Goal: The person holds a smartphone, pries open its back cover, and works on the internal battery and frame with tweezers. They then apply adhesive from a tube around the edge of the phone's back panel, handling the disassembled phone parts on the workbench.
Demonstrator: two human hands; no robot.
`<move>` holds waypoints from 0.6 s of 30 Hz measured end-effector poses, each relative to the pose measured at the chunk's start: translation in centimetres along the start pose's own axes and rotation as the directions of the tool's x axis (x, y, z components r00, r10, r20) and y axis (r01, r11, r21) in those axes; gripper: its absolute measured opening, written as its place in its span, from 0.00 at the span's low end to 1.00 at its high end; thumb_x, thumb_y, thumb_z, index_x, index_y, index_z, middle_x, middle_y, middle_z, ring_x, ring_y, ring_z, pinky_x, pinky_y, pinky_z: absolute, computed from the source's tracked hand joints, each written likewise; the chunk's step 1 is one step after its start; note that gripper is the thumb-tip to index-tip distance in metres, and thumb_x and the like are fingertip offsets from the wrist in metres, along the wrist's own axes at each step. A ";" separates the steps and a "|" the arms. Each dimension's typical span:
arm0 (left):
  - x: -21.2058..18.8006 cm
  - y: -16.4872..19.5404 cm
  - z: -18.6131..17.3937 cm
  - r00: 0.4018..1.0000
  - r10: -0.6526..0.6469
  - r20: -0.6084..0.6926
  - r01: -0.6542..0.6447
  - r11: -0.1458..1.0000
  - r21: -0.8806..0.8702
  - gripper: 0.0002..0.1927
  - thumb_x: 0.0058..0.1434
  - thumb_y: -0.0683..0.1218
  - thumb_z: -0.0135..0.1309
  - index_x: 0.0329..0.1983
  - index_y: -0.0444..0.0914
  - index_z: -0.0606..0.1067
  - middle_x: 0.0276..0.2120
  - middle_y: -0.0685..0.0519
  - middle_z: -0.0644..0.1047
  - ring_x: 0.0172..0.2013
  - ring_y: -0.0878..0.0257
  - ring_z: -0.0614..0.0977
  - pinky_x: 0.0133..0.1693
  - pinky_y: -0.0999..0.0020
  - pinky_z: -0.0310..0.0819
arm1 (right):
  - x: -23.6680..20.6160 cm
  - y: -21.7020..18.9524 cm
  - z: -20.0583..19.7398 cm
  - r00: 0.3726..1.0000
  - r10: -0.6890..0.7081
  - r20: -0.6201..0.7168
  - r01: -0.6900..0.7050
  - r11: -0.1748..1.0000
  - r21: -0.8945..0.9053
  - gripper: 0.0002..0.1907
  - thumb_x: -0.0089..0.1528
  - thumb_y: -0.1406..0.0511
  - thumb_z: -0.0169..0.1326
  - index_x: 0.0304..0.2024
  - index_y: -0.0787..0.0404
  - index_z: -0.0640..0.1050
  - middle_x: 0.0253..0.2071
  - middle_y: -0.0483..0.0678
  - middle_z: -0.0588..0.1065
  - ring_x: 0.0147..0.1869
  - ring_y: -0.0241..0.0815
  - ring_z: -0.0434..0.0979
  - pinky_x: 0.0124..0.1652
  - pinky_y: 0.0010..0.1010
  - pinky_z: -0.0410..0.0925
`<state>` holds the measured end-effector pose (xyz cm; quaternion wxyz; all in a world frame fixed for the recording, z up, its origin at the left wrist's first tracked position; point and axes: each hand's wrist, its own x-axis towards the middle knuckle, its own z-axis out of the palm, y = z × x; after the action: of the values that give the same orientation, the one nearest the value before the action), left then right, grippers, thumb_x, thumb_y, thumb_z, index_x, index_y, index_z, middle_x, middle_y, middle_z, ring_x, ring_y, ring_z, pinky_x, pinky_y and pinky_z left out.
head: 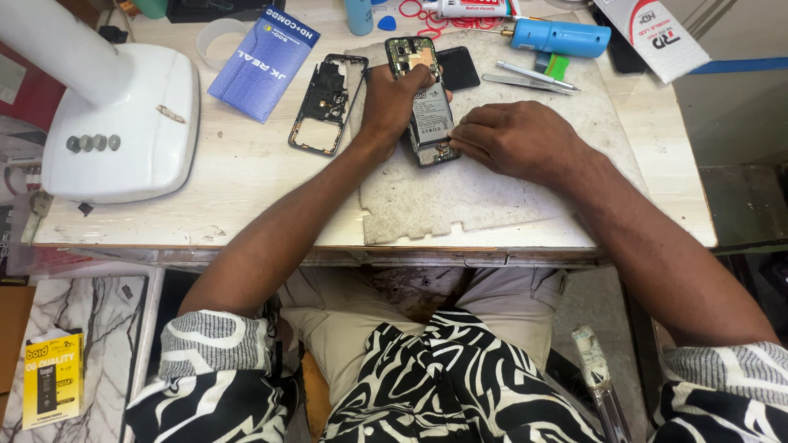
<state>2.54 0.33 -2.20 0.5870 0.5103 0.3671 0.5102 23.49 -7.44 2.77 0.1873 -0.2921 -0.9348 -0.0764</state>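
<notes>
Phone: opened smartphone (428,107) with back cover off, battery and circuit board exposed, lying lengthwise on grey work mat (460,193), upper middle of table (246,180).
Left hand: left hand (396,100) closed over phone's left edge, thumb across the upper part near the board, gripping it.
Right hand: right hand (513,139) curled, fingertips pressed at phone's lower right corner; whether it pinches a small part or tool, cannot tell.
Mat: worn and ragged-edged, lies flat under phone and both hands.
Frame: black phone mid-frame (327,105) with cutouts, just left of left hand, half off the mat.
Dark slab: black flat rectangular piece (458,67), just right of phone's top end.
Tweezers: metal tweezers (533,78) on mat, above right hand.
Blue tool: blue cylindrical tool (562,37) at far edge of table, beyond tweezers.
Green piece: small green plastic piece (556,66) beside tweezers.
Pouch: blue flat packet (264,61), left of mid-frame.
Lamp: white lamp base (123,123) with row of grey buttons, far left of table.
Glue: white tube (480,8) and red rubber bands (431,16) at top edge.
Floor: yellow box (53,377) lower left, off the table.
</notes>
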 end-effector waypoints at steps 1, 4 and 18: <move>0.0 -0.1 0.0 1.000 0.002 -0.002 -0.002 1.000 0.005 0.11 0.60 0.43 0.51 0.36 0.29 0.77 0.29 0.43 0.84 0.30 0.58 0.89 0.31 0.65 0.88 | 0.0 -0.1 0.0 1.000 -0.004 -0.008 0.004 1.000 -0.008 0.10 0.65 0.60 0.61 0.39 0.60 0.84 0.39 0.49 0.82 0.38 0.47 0.84 0.35 0.37 0.77; 0.1 -0.1 -0.1 1.000 -0.002 -0.009 0.002 1.000 0.009 0.10 0.61 0.43 0.51 0.36 0.29 0.76 0.29 0.43 0.84 0.30 0.58 0.89 0.31 0.65 0.87 | 0.0 -0.1 0.0 0.999 -0.030 -0.012 0.030 0.999 -0.044 0.09 0.64 0.61 0.61 0.39 0.61 0.83 0.39 0.49 0.81 0.38 0.47 0.83 0.33 0.36 0.76; -0.1 0.5 0.0 0.997 -0.052 -0.050 0.052 0.999 -0.007 0.11 0.59 0.42 0.51 0.36 0.27 0.76 0.29 0.43 0.84 0.32 0.56 0.90 0.31 0.64 0.89 | 0.1 0.2 0.6 0.984 -0.166 -0.060 0.154 0.973 -0.173 0.09 0.63 0.66 0.62 0.42 0.66 0.82 0.37 0.51 0.80 0.38 0.45 0.84 0.31 0.31 0.77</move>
<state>2.38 0.19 -1.75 0.5920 0.4858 0.3935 0.5086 23.37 -7.11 2.29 0.1896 -0.2274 -0.9380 -0.1804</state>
